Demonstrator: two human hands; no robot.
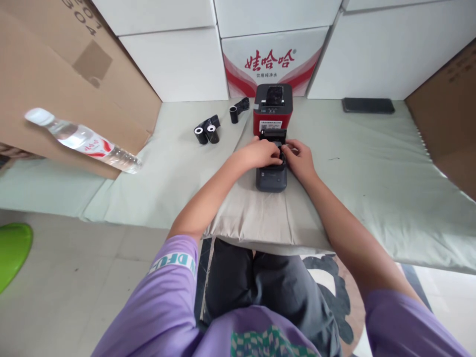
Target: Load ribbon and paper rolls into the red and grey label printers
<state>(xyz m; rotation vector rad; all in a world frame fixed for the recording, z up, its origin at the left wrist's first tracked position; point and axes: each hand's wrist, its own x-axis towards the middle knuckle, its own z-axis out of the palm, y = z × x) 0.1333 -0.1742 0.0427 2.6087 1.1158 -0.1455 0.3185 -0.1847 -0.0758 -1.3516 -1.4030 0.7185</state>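
A small dark grey label printer (271,182) stands near the front of the cloth-covered table, its lid (273,134) raised at the back. My left hand (263,152) reaches over the printer's opening from the left, fingers curled down inside. From the right, my right hand (300,157) has its fingertips bent together at the opening's right edge. What the fingers of both hands grip is hidden inside the dark opening. Directly behind the lid is a red and black printer (272,118), with a dark strip lying on its top.
Left of the printers lie a pair of black ribbon rolls (207,131) and another black roll (233,115). A water bottle (87,141) leans by a cardboard box (74,69). A black phone (368,105) lies back right. White boxes (273,59) line the table's back.
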